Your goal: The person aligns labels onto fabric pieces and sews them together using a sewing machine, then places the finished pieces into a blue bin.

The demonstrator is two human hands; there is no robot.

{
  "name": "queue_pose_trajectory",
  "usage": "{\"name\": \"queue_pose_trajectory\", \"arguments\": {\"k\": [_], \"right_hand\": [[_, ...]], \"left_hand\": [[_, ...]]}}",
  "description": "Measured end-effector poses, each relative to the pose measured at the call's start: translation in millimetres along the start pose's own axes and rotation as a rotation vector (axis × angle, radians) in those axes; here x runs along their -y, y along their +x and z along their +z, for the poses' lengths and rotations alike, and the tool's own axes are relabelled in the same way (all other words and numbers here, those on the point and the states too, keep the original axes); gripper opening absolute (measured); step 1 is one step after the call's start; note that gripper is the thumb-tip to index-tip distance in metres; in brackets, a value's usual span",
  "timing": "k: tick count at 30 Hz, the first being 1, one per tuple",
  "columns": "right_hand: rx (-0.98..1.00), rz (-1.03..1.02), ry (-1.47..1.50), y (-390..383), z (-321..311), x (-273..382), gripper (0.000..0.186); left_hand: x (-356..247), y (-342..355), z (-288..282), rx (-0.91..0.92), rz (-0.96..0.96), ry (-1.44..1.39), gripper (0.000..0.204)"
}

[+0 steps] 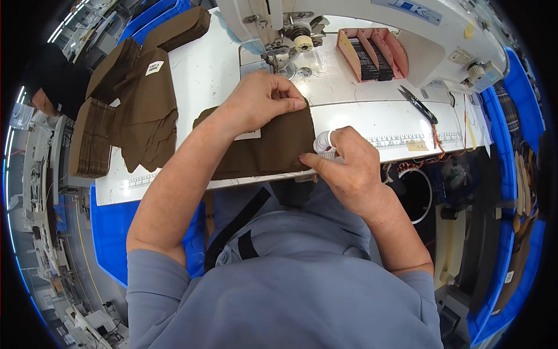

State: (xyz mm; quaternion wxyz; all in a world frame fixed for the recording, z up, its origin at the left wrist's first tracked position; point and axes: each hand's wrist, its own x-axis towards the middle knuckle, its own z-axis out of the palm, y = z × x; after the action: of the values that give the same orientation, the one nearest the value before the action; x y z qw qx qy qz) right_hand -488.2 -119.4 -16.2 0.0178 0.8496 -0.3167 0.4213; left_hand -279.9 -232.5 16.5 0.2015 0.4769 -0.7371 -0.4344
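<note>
Ok, fabric (pixel 270 151) lies under L hand (pixel 261 102), R hand (pixel 351 166) @ btm corner

Along the far left, cluttered pale grey workstations (pixel 36 180) are bordered by long, bright white strip lights (pixel 63 27). Left of the flat white desk (pixel 204 75), a grey floor (pixel 108 285) is crossed by a thin yellow line (pixel 87 262).

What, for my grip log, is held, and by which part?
Left hand pinches the brown fabric by its upper right corner; the right hand touches its lower right corner, grip unclear.
</note>
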Motion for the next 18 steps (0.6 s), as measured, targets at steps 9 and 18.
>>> {"name": "queue_pose_trajectory", "arguments": {"k": [9,18], "right_hand": [[0.064,0.058,0.015,-12.0,8.8,-20.1,0.024],[0.050,0.087,0.090,-11.5,8.9,-24.1,0.024]], "left_hand": [[17.5,0.2,12.8,-0.116,0.040,0.067,0.017],[13.0,-2.2,18.7,-0.161,0.064,0.103,0.014]]}}
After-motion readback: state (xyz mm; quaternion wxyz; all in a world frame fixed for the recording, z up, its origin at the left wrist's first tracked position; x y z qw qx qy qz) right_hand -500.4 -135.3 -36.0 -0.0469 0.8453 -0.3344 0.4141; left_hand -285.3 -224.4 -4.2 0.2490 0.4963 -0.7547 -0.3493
